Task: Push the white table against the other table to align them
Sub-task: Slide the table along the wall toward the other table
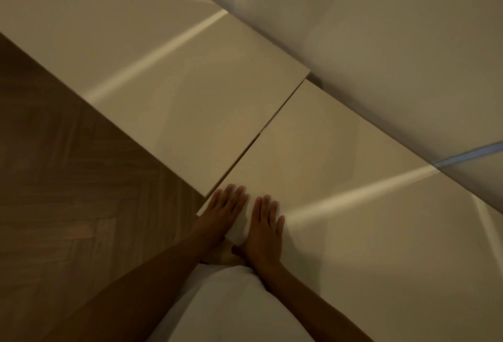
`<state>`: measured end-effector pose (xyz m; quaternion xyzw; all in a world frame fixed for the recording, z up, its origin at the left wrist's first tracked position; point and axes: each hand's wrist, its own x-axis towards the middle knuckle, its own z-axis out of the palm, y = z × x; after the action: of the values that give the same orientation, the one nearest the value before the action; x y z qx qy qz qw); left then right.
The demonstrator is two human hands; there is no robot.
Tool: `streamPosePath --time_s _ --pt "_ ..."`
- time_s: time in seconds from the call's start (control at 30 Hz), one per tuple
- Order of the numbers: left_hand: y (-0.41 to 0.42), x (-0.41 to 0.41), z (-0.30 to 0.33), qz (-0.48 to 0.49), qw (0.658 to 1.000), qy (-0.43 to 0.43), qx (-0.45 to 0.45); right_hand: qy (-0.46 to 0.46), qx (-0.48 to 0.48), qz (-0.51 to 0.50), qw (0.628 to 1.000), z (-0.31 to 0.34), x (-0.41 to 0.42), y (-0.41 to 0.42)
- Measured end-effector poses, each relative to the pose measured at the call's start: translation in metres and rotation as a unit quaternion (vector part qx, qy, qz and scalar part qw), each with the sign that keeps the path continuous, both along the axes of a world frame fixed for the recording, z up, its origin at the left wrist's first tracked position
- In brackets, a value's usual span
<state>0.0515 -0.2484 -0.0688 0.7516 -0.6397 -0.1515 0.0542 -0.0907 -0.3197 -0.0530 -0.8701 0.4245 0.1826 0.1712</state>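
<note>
Two white tables stand end to end along a wall. The near white table runs to the lower right; the other table runs to the upper left. A thin dark seam separates their short edges, and the near table sits slightly offset toward me. My left hand lies flat on the near table's corner beside the seam, fingers spread. My right hand rests flat on the same top just to the right, thumb over the front edge.
A pale wall runs behind both tables, with a small gap at the near table's back corner. Herringbone wood floor lies to the left. My white garment fills the bottom centre.
</note>
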Motion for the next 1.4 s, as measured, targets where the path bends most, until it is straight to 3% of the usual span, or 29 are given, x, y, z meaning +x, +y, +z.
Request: streamPosePath --time_s 0.53,0.9,1.03,1.4 --pt "-0.022 0.013 -0.010 -0.015 1.000 -0.022 0.012 -0.013 0.014 -0.003 1.000 -0.005 0.013 -0.021" --pt "-0.049 0.027 0.026 -0.046 0.985 0.037 0.165 -0.025 0.108 0.018 0.994 0.006 0.006 -0.045" --pt "-0.049 0.017 0.040 -0.006 0.985 0.061 0.163 -0.036 0.096 -0.052 0.993 0.018 -0.008 -0.047" --pt "-0.021 -0.050 0.035 -0.072 0.987 0.045 0.136 -0.063 0.069 -0.209 0.973 0.027 -0.111 -0.007"
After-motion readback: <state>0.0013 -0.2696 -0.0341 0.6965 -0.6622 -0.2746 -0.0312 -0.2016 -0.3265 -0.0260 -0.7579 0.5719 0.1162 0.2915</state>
